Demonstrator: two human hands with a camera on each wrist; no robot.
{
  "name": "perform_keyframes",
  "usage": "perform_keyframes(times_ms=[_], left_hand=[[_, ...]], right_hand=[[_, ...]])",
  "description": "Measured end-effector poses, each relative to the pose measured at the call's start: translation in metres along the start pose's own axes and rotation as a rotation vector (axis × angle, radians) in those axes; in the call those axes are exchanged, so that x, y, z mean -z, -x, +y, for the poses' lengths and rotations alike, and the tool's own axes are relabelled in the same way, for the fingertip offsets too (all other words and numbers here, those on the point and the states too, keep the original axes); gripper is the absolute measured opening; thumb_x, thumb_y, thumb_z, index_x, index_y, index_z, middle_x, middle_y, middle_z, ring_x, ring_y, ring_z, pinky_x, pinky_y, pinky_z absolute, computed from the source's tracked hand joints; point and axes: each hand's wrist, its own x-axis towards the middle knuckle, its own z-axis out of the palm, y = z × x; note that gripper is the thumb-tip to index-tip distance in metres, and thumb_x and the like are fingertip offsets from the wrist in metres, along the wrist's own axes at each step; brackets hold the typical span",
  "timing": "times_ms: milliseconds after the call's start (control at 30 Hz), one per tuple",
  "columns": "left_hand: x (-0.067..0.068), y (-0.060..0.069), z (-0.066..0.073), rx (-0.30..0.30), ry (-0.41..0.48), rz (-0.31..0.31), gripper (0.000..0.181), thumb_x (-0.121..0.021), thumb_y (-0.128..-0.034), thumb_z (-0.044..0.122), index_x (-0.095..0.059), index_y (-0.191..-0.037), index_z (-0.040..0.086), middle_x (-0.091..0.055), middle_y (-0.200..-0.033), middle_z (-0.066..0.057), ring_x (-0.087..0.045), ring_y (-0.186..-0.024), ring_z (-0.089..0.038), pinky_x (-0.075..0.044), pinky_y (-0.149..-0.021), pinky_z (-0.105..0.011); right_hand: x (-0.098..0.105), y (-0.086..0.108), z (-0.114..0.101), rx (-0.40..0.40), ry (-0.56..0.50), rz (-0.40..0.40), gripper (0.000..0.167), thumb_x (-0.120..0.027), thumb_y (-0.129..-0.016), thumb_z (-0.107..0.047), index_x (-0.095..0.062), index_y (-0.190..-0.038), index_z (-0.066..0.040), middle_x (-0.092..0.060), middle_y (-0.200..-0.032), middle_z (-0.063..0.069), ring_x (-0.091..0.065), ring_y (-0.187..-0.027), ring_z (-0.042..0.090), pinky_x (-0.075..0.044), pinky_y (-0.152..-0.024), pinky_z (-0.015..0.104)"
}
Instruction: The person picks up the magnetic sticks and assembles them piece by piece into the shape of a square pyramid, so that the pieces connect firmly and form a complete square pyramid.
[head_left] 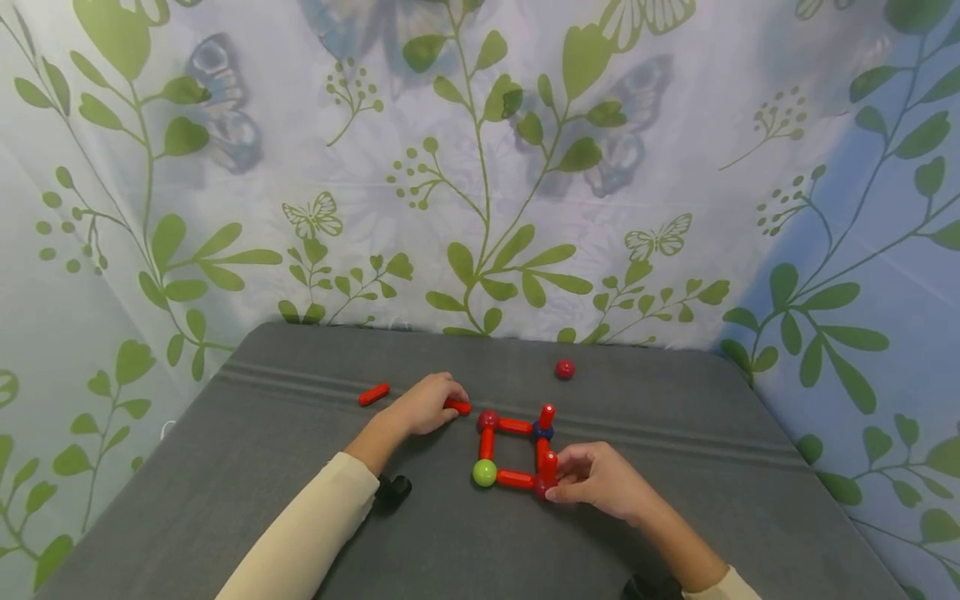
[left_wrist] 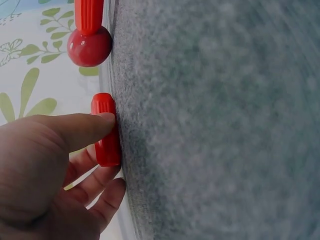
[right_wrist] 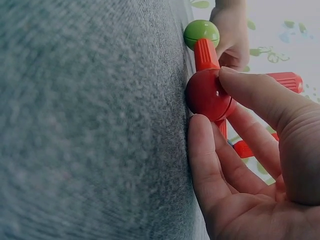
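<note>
A flat square of red rods joined by balls lies on the table. Its corners are a red ball (head_left: 488,419), a dark blue ball (head_left: 543,432), a green ball (head_left: 484,473) and a near-right red ball (right_wrist: 207,95). Upright rods stand on the blue ball and on the near-right red ball. My right hand (head_left: 600,479) holds that near-right ball, thumb on one side and fingers on the other. Left of the square, my left hand (head_left: 429,406) pinches a loose red rod (left_wrist: 106,142) between thumb and fingers, close to the tabletop and apart from the far-left red ball.
Another red rod (head_left: 374,394) lies left of my left hand. A loose red ball (head_left: 565,369) sits toward the back of the grey table (head_left: 300,467). Behind it hangs a curtain (head_left: 360,217) with leaves and butterflies. Black straps are visible near both wrists.
</note>
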Motion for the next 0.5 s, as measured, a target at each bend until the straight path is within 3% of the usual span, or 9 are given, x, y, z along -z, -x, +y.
perform_keyframes(times_ms=[500], left_hand=[[-0.0028, 0.0015, -0.0045, 0.019, 0.122, 0.034, 0.015, -0.076, -0.0933, 0.014, -0.071, -0.107, 0.017, -0.068, -0.100, 0.002, -0.061, -0.093, -0.014, -0.053, -0.092, -0.039]], right_hand=[[0.0004, -0.0007, 0.0008, 0.013, -0.002, -0.004, 0.025, -0.087, -0.081, -0.015, -0.073, -0.097, -0.001, -0.075, -0.091, 0.013, -0.068, -0.078, 0.017, -0.057, -0.065, 0.028]])
